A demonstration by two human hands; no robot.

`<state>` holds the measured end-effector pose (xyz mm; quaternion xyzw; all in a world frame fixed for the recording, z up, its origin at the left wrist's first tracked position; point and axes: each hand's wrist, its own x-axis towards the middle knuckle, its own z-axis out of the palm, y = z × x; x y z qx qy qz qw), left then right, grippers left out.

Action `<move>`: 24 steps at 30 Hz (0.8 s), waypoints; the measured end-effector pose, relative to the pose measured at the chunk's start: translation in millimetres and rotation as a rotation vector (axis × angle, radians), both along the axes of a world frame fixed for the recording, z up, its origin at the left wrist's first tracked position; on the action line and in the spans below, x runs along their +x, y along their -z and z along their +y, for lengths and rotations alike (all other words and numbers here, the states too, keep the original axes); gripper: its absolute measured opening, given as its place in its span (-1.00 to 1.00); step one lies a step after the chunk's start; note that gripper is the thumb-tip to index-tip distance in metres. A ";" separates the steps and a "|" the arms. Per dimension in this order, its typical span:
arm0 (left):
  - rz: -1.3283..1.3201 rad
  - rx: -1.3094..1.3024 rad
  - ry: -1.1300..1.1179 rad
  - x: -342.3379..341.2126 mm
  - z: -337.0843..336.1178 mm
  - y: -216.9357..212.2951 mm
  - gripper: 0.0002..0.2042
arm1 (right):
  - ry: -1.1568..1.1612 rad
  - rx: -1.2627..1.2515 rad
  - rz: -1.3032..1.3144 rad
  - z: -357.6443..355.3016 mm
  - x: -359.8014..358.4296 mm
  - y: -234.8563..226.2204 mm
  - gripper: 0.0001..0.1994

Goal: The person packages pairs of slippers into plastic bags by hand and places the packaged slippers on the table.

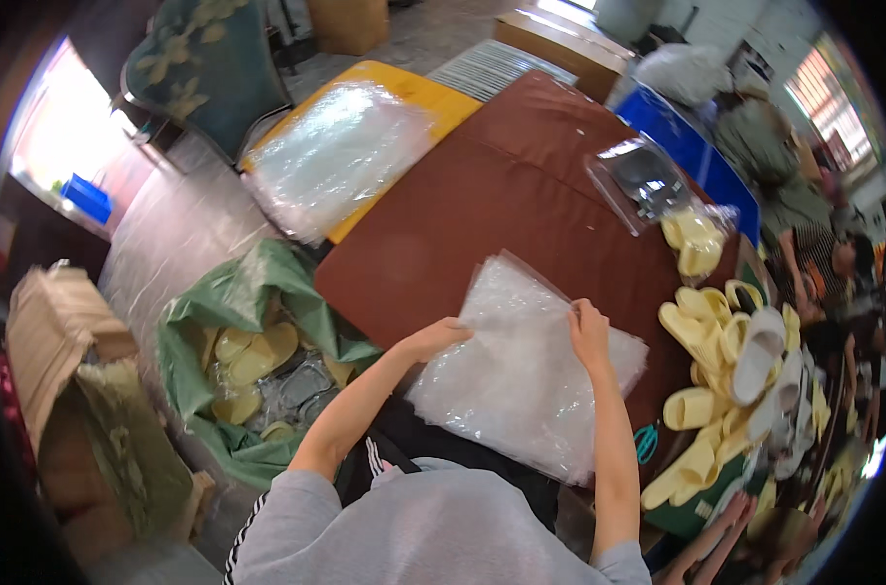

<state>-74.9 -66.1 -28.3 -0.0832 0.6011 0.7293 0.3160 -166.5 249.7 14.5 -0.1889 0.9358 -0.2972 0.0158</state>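
A loose stack of clear plastic bags (521, 375) lies at the near edge of the brown-covered table (443, 219), partly over my lap. My left hand (438, 338) grips the stack's left edge, thumb on top. At its upper right edge, my right hand (588, 331) pinches the plastic between thumb and bent fingers. One or more sheets stick up past the stack at the far side, between my hands. Teal-handled scissors (646, 444) lie just right of my right forearm.
A green sack (199, 327) of bagged slippers stands left. More clear bags (341, 146) cover a yellow board. Yellow slippers (696, 409) and a white slipper (758, 356) pile up at right, below bagged dark (638, 175) and yellow ones (698, 242). Other people's arms (716, 536) show lower right.
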 end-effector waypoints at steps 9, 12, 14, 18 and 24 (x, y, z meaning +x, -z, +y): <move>0.430 -0.196 -0.193 -76.3 -94.5 -56.9 -0.73 | -0.031 -0.246 0.417 -101.9 33.6 -44.2 -0.58; 0.615 -0.320 -0.262 -116.7 -134.1 -134.7 -0.72 | -0.046 -0.206 0.473 -120.9 49.7 -46.1 -0.58; 0.611 -0.462 -0.345 -138.1 -168.1 -182.0 -0.64 | -0.080 -0.215 0.421 -132.0 48.5 -47.3 -0.58; 0.637 -0.453 -0.558 -163.2 -268.9 -251.4 -0.66 | -0.113 -0.188 0.292 -150.2 37.5 -38.5 -0.61; 0.480 0.069 -0.973 -174.8 -470.2 -136.0 -0.80 | -0.167 -0.098 0.070 -171.7 34.1 10.5 -0.60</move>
